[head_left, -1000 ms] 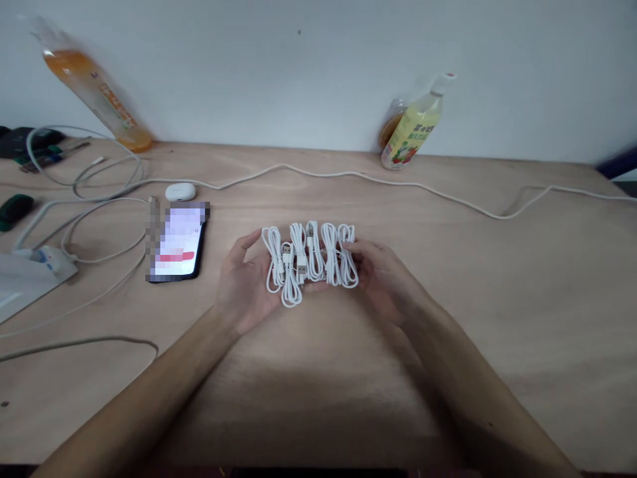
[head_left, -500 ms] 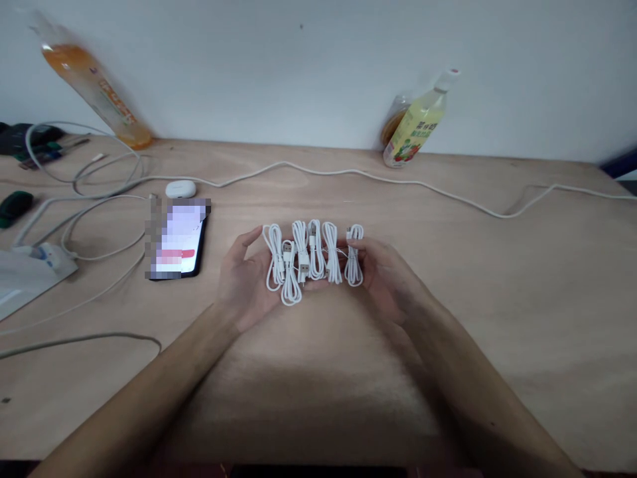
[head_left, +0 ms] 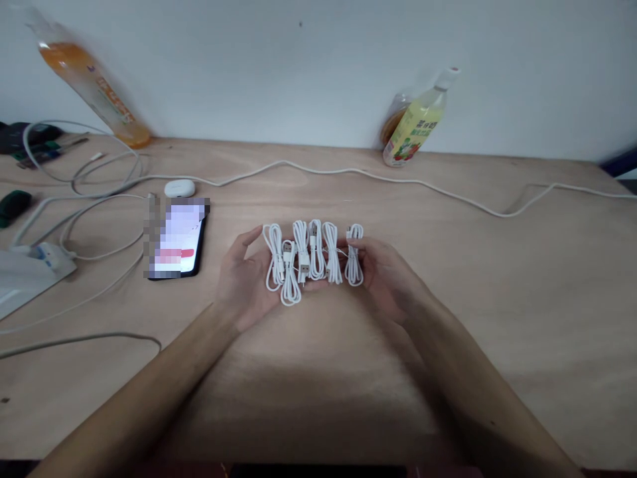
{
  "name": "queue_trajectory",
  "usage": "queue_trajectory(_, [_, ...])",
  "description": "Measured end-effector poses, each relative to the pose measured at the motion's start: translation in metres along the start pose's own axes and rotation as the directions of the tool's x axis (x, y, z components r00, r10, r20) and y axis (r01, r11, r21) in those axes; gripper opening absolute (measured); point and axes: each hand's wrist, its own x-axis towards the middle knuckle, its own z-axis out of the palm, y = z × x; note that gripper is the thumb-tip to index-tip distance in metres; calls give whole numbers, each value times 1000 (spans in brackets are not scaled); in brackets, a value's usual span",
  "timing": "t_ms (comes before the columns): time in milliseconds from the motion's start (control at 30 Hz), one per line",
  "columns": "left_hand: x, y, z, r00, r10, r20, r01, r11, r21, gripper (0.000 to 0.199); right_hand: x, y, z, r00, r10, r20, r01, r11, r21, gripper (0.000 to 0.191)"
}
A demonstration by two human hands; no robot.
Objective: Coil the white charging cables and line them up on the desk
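Note:
Several coiled white USB cables point(head_left: 301, 247) lie side by side across my hands, each bundle bound at its middle. My left hand point(head_left: 246, 279) cups the left bundles from below, palm up, with its thumb raised beside them. My right hand point(head_left: 385, 275) grips the rightmost coiled cable point(head_left: 354, 259), its thumb pressed near the top of the loops. Metal USB plugs show on some bundles. Most fingers of both hands are hidden beneath the cables.
Left of my hands lies a lit phone point(head_left: 180, 238), below a white earbud case point(head_left: 180, 188). Loose cables and a power strip point(head_left: 37, 265) are at the left. An orange drink bottle point(head_left: 94, 93) and a yellow-labelled bottle point(head_left: 418, 126) stand near the wall. A long white cable point(head_left: 353, 171) crosses the table.

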Motion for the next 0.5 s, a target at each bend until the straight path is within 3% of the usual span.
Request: queue_trajectory(500, [1, -1, -1, 1000, -14, -12, 15, 989, 146, 65, 0, 0, 0, 999, -42, 23, 43, 997, -69, 24])
